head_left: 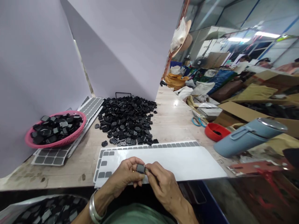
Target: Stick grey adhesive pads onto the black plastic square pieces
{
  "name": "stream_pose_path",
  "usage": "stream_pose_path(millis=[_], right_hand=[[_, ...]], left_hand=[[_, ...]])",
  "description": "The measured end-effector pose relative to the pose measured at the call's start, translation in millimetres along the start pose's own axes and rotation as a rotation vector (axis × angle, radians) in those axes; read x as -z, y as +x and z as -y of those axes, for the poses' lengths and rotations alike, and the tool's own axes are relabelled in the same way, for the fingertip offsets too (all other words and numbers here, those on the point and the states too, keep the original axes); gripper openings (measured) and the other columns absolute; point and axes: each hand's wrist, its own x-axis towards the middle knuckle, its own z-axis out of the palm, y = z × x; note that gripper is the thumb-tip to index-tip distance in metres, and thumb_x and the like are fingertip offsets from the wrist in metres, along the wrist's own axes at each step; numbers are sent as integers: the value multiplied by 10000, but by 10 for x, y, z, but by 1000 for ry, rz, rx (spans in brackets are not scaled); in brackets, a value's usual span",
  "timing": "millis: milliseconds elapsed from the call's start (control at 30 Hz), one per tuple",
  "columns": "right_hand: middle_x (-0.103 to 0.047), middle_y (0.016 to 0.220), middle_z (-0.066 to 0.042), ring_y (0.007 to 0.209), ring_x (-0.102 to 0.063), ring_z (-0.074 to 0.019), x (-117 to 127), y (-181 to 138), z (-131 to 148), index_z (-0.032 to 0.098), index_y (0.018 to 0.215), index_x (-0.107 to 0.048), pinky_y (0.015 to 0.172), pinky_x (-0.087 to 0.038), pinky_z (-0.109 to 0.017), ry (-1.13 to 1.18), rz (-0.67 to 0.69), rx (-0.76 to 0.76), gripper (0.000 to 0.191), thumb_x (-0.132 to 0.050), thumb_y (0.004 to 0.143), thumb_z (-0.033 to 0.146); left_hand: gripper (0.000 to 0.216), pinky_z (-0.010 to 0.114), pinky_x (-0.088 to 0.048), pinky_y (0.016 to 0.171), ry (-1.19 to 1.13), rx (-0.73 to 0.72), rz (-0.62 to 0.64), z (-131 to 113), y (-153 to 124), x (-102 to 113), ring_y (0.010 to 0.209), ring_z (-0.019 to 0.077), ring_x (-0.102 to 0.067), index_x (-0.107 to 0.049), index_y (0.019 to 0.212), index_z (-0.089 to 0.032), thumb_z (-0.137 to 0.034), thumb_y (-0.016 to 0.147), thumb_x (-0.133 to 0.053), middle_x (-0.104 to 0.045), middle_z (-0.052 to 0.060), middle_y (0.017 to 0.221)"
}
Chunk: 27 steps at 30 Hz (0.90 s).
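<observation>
Both hands (144,177) pinch a small black piece (140,168), lying flat.

Fingers (130,166) hide most of the small black part (140,168).

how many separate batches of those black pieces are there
3: a loose heap on the table, a pink basket full at left, a bag at the near left. One more piece is pinched between the left hand and right hand. Others may be hidden.
</observation>
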Motion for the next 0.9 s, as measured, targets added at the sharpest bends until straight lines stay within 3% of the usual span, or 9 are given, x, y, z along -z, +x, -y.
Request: stream_pose_path(millis=[267,667,767,900], right_hand=[[-599,842,-45,730,-595,-154,-21,-2,2,191,1007,-588,631,-464,-246,9,0,-14,223,-372,950,180],[-583,829,-31,721,-601,-160,-162,23,46,208,988,-556,633,-447,-264,-106,21,-14,225,-335,961,176],[-589,843,-31,705,-612,-175,-169,22,-40,216,993,-558,622,-449,-286,-248,44,-36,238,-329,952,165],[-618,880,-56,710,-639,-205,-105,51,-216,200,1007,-563,609,-469,-318,-363,-26,-156,250,-320,955,226]], left_hand=[[382,162,-373,423,-46,-43,24,7,17,9,486,98,-559,-532,934,-122,-408,744,-699,-606,14,603],[333,170,-350,400,26,-82,-71,107,61,76,416,98,-521,-554,884,-121,-354,709,-713,-589,2,519],[305,176,-334,400,166,-141,-174,58,14,195,412,88,-487,-570,883,-126,-358,725,-689,-566,-15,516],[274,182,-334,439,355,-291,-500,-172,-221,557,492,95,-500,-586,928,-144,-363,770,-635,-585,-8,597]])
